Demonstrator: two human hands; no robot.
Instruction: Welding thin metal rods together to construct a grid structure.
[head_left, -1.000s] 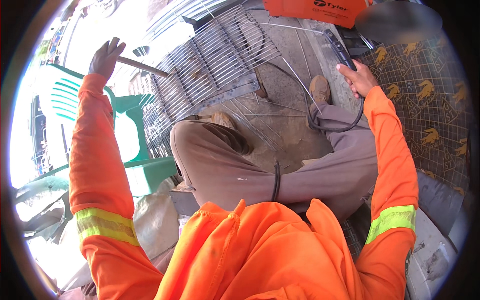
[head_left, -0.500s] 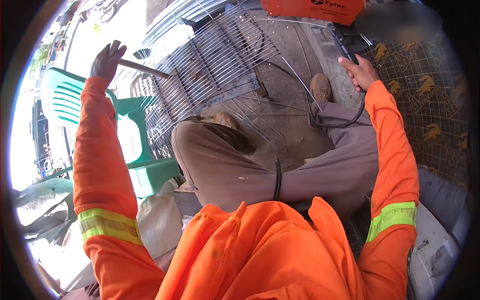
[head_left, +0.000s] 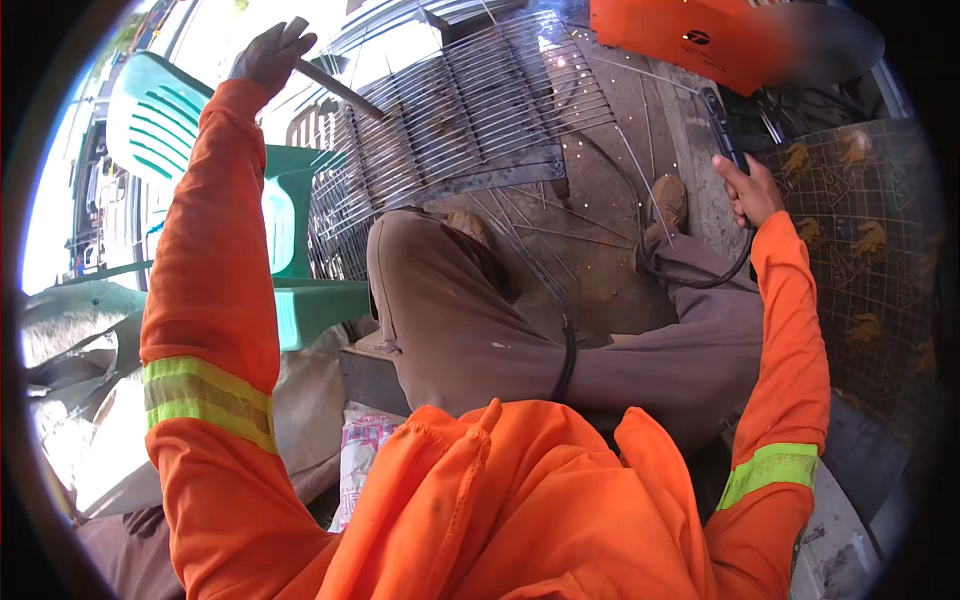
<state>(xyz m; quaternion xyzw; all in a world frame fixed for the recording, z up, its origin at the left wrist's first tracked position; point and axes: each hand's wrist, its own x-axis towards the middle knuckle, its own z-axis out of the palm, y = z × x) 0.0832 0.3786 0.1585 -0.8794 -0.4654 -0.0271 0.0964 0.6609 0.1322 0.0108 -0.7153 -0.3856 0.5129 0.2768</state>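
Note:
My gloved left hand (head_left: 268,60) is closed around a grey metal bar (head_left: 342,88) with a short cross-piece at the gripped end. The bar's other end rests on or just over the left part of a metal grate (head_left: 470,110) of thin parallel rods laid across thicker bars. My bare right hand (head_left: 750,190) grips a black welding electrode holder (head_left: 722,125). From its jaws a long thin electrode (head_left: 640,72) points left toward the grate's far edge. A blue-white glow (head_left: 550,22) shows there, with sparks scattered around. A black cable (head_left: 705,284) loops from the holder across my right leg.
Left of the grate stands a green plastic chair (head_left: 305,310). Loose thin rods (head_left: 525,250) lie on the ground between my legs. An orange panel (head_left: 665,35) is at the far right, above a dark patterned sheet (head_left: 865,210). My shoe (head_left: 670,200) is beside the cable.
The view has turned, so the grate, chair and both hands appear farther right. A blue-white glow now shows at the grate's far edge. Both hands keep their grips.

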